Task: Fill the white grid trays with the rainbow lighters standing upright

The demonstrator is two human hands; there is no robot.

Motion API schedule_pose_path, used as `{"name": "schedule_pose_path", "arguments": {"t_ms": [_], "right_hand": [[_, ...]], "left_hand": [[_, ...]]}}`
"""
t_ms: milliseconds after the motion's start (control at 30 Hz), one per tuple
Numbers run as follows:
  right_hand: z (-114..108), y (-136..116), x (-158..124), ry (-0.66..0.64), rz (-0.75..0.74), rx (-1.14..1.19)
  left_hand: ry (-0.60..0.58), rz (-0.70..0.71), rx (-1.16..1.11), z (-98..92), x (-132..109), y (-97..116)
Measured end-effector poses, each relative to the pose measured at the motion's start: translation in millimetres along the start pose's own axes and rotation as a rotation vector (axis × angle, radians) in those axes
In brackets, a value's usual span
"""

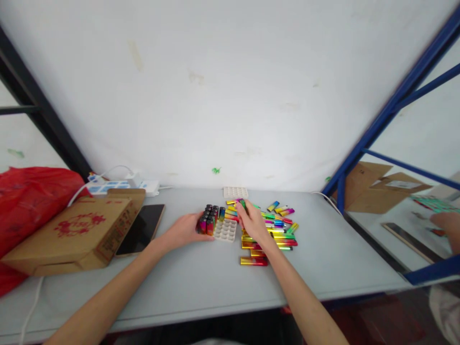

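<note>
On the table in front of me, a white tray with round pockets has upright metallic-coloured lighters packed in its left part. One blue-and-yellow lighter stands a little apart from that group. My left hand is closed around the tray's left end, thumb in front and fingers partly hidden behind the lighters. My right hand pinches a dark green lighter, held tilted above the tray's right back side. Under and beside that hand, a loose pile of shiny lighters lies flat in several colours.
Behind the pile, another white pocketed tray sits by the wall. To the left are a cardboard box, a dark tablet-like slab, a power strip and a red bag. A blue frame borders the right, with a person's hand beyond.
</note>
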State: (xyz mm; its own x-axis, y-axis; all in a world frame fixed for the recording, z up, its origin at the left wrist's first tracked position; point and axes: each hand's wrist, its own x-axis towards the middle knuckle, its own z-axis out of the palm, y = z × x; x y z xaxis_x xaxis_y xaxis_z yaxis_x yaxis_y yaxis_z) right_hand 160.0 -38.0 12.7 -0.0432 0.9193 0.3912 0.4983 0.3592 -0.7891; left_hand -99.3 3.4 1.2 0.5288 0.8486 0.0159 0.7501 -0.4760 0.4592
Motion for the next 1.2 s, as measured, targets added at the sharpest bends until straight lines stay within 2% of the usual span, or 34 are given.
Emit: {"name": "schedule_pose_path", "arguments": {"t_ms": [100, 200, 533, 667, 800, 900, 967, 1067, 1200], "right_hand": [[4.5, -1.0, -3.3, -0.120, -0.159, -0.129], [12.6, -0.4, -5.1, -0.159, -0.243, -0.302], [19.9, 11.0, 0.4, -0.217, -0.192, -0.449], [26.6, -1.7, 2.1, -0.282, -0.215, -0.598], [28.9, -15.2, -1.0, -0.261, -0.184, -0.785], [18.7, -10.5, -2.1, -0.252, -0.184, -0.684], [6.7, -1.4, 4.0, -0.181, -0.189, -0.572], [-10.2, 16.2, 27.3, -0.068, -0.215, -0.486], [-14.9, 43.1, 63.7, -0.124, -0.270, -0.539]], "left_hand": [[0.008, 0.011, -0.024, -0.8, -0.7, 1.6], [0.013, 0.021, -0.033, -2.1, -1.1, 3.6], [0.012, 0.011, -0.014, -5.2, -1.4, 7.7], [0.009, 0.013, 0.010, -4.2, -0.9, 6.8], [0.013, 0.022, 0.009, -3.7, -0.7, 6.5], [0.018, 0.023, 0.010, -2.7, -0.7, 5.0], [0.019, 0.030, -0.003, -2.0, -0.6, 3.8], [0.013, 0.026, 0.005, -1.7, -0.4, 2.6], [0.012, 0.017, 0.039, -1.6, -0.2, 1.7]]}}
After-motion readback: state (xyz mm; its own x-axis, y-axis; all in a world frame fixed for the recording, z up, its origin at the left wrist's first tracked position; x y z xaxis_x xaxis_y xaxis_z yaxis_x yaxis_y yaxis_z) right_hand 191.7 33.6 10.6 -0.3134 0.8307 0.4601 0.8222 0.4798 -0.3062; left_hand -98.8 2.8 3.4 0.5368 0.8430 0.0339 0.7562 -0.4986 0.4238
